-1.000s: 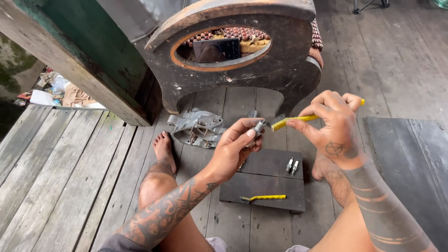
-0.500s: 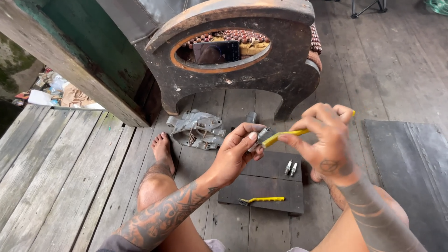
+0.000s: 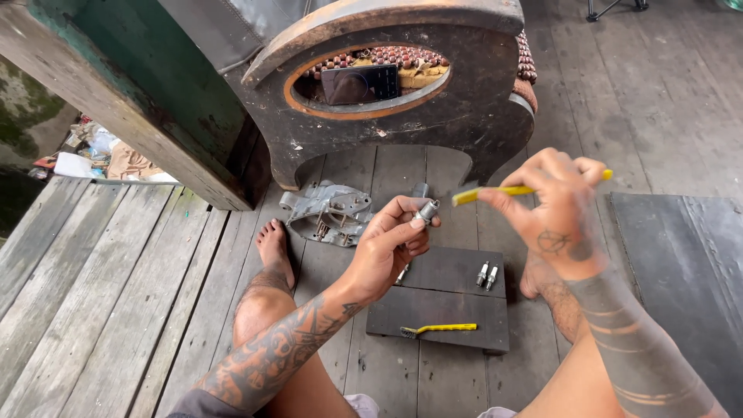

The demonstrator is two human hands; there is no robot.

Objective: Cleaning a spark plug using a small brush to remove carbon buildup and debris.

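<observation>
The plank floor (image 3: pixel 101 279) fills most of the view, grey and weathered. At the top stands a dark wooden chair end (image 3: pixel 402 93) with an oval opening, in which a dark phone (image 3: pixel 361 83) leans against rows of beads. On the floor just below it lies a grey metal engine cover (image 3: pixel 329 213), next to the person's bare foot (image 3: pixel 275 248). Between the legs lies a dark flat board (image 3: pixel 453 298); on it rest two small spark plugs (image 3: pixel 487 275) side by side and, nearer the person, a yellow-handled wire brush (image 3: pixel 437 329).

The left hand (image 3: pixel 391 248) is raised above the board's far edge, its grip closed with fingertips and thumb around a small metal spark plug (image 3: pixel 426 210), held up in the air. The right hand (image 3: pixel 553 205) is lifted just to the right of it, its grip closed around a second yellow-handled brush (image 3: pixel 503 191), whose head points left toward the plug, close to it but apart.
</observation>
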